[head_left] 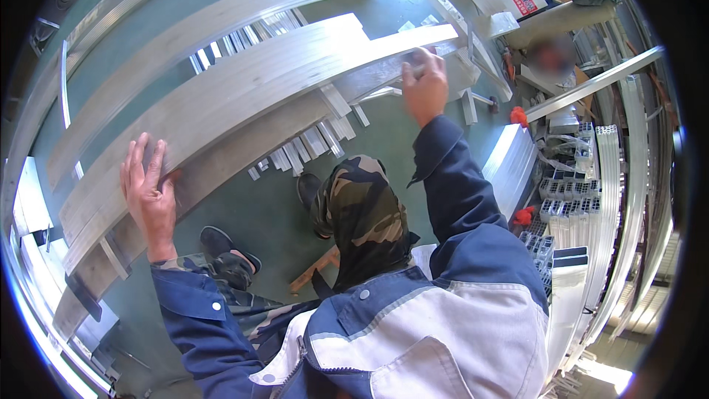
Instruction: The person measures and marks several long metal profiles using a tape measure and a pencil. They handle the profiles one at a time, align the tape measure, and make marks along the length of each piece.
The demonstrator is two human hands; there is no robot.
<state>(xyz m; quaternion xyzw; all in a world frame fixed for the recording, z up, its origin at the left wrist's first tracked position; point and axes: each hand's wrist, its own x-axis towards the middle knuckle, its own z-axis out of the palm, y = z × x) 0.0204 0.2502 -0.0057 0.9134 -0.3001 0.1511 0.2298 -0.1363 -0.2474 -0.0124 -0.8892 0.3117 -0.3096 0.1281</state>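
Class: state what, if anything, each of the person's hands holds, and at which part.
Both hold the long aluminium profile: left hand lies flat on its near stretch, right hand grips its far end.

The person wears a navy blue work jacket with a broad white panel across the chest and round white snap buttons at collar and cuff. Both hands, the left hand [150, 196] and the right hand [424, 86], are bare. Camouflage-patterned trousers and dark shoes, one perhaps with pink trim, show below.
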